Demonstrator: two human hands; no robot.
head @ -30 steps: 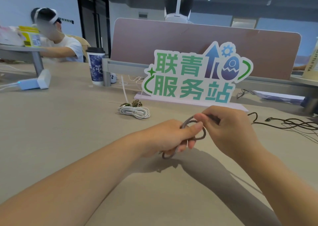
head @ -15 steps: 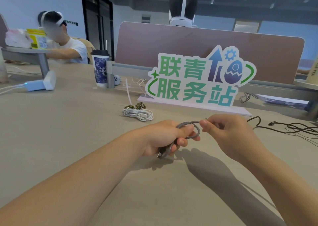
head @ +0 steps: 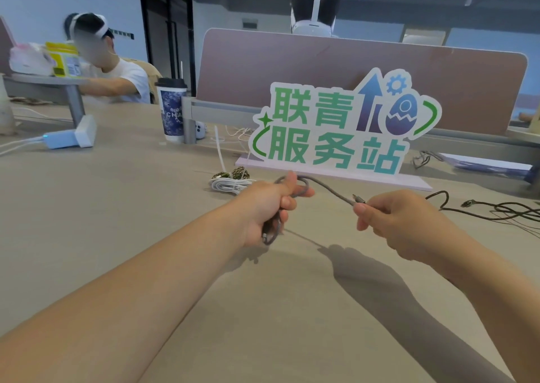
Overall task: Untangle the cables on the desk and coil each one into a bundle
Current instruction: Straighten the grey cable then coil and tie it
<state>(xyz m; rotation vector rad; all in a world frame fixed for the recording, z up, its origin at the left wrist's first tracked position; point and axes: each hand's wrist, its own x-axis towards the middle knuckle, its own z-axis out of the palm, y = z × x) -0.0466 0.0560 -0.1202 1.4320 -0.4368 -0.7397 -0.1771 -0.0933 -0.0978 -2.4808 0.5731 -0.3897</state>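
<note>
Over the desk (head: 117,222), at the back left, stands a cup (head: 172,111); nearer, a coiled white cable (head: 230,184) lies just beside my left hand (head: 263,207). That hand is closed round loops of the grey cable (head: 333,191), one loop poking up past my thumb. The cable runs across to my right hand (head: 403,222), which pinches its plug end between thumb and forefinger. Black cables (head: 496,209) lie loose on the desk further right.
</note>
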